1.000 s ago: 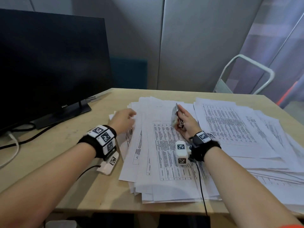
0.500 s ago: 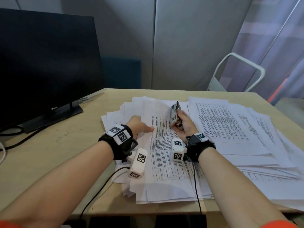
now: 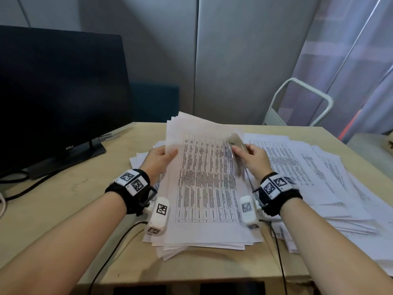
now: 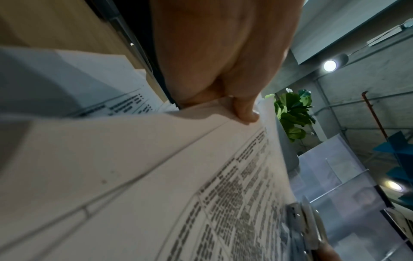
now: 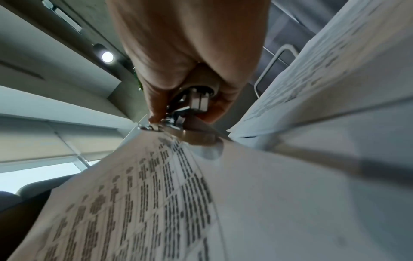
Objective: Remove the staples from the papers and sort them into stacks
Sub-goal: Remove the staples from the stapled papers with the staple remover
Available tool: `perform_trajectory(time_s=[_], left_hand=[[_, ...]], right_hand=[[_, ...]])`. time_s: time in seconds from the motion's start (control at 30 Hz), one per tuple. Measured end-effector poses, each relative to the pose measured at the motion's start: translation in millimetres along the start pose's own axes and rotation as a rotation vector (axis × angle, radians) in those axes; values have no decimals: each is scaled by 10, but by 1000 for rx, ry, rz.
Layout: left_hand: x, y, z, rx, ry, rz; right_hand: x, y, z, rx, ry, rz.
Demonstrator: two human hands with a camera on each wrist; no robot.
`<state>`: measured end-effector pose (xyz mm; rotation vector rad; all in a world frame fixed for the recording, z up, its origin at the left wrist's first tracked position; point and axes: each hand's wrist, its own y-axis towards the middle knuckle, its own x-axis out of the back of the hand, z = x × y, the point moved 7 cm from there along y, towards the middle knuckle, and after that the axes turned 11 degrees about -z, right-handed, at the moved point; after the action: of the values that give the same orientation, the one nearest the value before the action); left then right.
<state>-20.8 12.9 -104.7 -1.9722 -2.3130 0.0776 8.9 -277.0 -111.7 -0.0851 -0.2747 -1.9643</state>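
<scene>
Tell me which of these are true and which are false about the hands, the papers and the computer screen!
1. The left hand pinches the lifted sheets. True.
2. The right hand holds nothing. False: it grips a staple remover.
3. The monitor is showing a cartoon. False: its screen is dark.
4. More papers lie spread on the table at the right. True.
</scene>
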Motion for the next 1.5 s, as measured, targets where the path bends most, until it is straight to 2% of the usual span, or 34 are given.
perform_trajectory(time_s=[0.1,0.2,0.3,0.37,0.43,0.5,0.57,0.63,0.67,0.77,0.87,0.93,0.97,1.03,1.1,1.17,1.27,1.37,1.4,1.5], left_hand=[[48,24,22,6,-26,-23],[166,68,50,23,-64,-92],[332,135,90,26,-92,-169],[376,164,110,27,-134,-178],[330,162,123,31,-157,-144],[194,85,104,29,-156,-104],[-22,-35,47,25,-151,-16],[-255,-102,15,-45,-95,109],[-308,-127,-10,-94,-39,122],[-131,-5,3,-104,-17,-87],[63,114,-62,-68,-230,-196],[71,199,-81,-43,-255,-241],[46,246,-82,-44,-214,-266],[-19,294,-73,-18,78,-314],[-74,313,54,72,568,-234],[-90,287,174,107,858,-116],[-69,277,246,102,910,-102],[-73,240,249,77,792,-141],[-106,203,246,61,778,-100],[-318,-19,285,14,855,153]], right_hand=[[195,18,59,107,-48,-114],[360,65,-20,101,-29,-195],[551,124,-122,31,102,-281],[635,147,-181,-50,227,-274],[594,142,-226,-121,317,-198],[461,107,-188,-115,292,-144],[271,53,-96,-82,238,-157],[90,6,-71,-137,225,-169],[8,-5,-56,-158,185,-147],[-120,-84,22,-137,30,12],[-209,-229,78,-254,310,257],[-285,-321,182,-256,342,402],[-300,-293,204,-207,285,398],[-206,-92,215,-128,126,227],[26,173,178,-100,-68,47],[332,408,146,-87,-297,-44],[799,638,77,-88,-810,-75],[1071,715,13,-80,-1078,-32],[1145,716,-32,-83,-1133,-14],[1286,657,-174,-122,-1305,42]])
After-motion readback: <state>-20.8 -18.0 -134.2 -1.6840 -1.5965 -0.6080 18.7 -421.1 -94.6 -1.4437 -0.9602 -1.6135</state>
